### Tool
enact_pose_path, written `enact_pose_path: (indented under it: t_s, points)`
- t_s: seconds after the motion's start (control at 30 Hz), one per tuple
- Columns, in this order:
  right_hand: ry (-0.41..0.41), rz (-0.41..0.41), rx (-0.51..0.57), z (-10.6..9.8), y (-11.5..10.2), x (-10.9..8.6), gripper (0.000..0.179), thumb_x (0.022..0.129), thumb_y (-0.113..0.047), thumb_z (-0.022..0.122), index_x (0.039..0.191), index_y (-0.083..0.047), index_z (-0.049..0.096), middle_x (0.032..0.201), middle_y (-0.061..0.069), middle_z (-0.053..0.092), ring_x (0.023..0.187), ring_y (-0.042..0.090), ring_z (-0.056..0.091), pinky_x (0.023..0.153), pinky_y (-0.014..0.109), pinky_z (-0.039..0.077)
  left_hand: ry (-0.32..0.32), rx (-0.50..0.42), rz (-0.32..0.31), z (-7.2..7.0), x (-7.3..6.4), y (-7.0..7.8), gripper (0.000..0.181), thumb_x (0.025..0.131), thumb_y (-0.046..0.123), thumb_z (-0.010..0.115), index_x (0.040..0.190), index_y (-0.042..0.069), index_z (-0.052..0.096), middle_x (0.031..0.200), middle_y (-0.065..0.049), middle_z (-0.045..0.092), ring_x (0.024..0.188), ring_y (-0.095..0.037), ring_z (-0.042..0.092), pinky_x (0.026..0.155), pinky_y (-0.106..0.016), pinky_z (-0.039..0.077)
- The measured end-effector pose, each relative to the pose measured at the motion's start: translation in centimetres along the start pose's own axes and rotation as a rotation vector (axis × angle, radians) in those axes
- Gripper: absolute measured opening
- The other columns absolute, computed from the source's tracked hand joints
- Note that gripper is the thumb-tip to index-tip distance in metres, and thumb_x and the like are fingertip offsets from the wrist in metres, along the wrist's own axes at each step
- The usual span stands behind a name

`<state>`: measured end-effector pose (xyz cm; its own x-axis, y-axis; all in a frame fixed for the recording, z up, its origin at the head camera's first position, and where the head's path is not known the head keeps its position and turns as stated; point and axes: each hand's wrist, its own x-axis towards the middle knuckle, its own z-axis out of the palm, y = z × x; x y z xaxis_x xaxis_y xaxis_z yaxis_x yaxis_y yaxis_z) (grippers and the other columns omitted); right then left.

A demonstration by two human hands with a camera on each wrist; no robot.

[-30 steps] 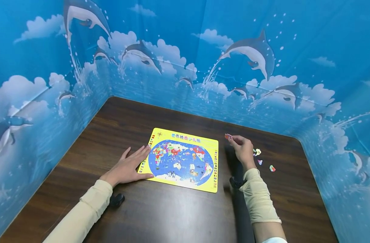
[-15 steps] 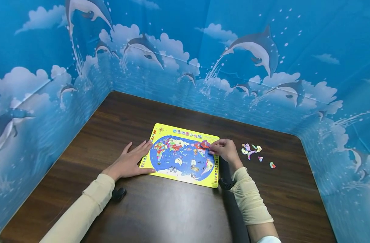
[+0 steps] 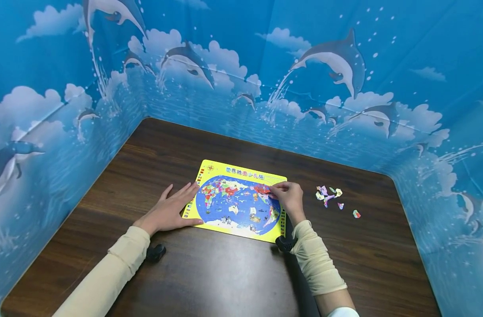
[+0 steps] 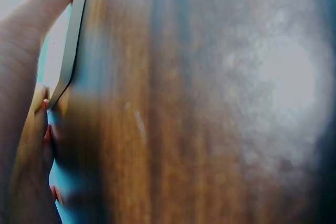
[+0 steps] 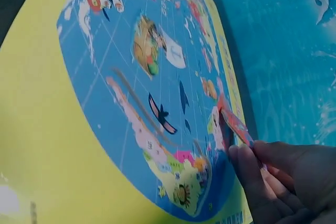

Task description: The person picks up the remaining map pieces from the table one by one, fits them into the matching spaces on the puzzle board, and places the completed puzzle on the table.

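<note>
A yellow-bordered world-map puzzle board lies on the table. My left hand rests flat on its left edge, fingers spread, thumb at the lower left corner. In the left wrist view the board's pale edge runs beside the thumb. My right hand is over the board's upper right part. Between thumb and fingers it pinches a red puzzle piece, tilted, its far end at the map's surface. Whether the piece sits in its recess I cannot tell.
Several loose puzzle pieces lie in a cluster right of the board. A red and green piece lies farther right. Blue curtains with printed dolphins stand along the table's back and sides. A black wrist device hangs under the right wrist.
My right hand has moved left from beside the board to over its upper right, carrying the red puzzle piece, and has lowered it to the map. The left hand stays on the board's edge.
</note>
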<state>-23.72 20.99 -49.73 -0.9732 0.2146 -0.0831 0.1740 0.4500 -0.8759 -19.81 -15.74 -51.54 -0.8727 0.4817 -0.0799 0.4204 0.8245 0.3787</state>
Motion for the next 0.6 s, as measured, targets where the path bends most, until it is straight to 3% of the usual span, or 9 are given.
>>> enact_pose_path:
  t_s: [0.3, 0.6]
  points:
    - [-0.015, -0.138, -0.177, 0.0, -0.2, -0.6, 0.016, 0.085, -0.013, 0.076, 0.099, -0.006, 0.077, 0.093, 0.009, 0.074, 0.085, 0.02, 0.07, 0.079, 0.038, 0.057, -0.001, -0.012, -0.004, 0.0, 0.1, 0.1, 0.108, 0.076, 0.08, 0.054, 0.156, 0.018, 0.018, 0.162, 0.001, 0.014, 0.148, -0.02, 0.013, 0.114, -0.06, -0.003]
    - [-0.057, -0.35, -0.407, 0.1, -0.3, -1.2, 0.02, 0.087, -0.009, 0.074, 0.107, -0.006, 0.076, 0.099, 0.009, 0.073, 0.088, 0.019, 0.07, 0.075, 0.035, 0.058, 0.004, -0.009, -0.001, 0.0, 0.0, 0.0, 0.107, 0.076, 0.08, 0.054, 0.156, 0.018, 0.019, 0.162, 0.001, 0.014, 0.148, -0.019, 0.012, 0.114, -0.059, -0.004]
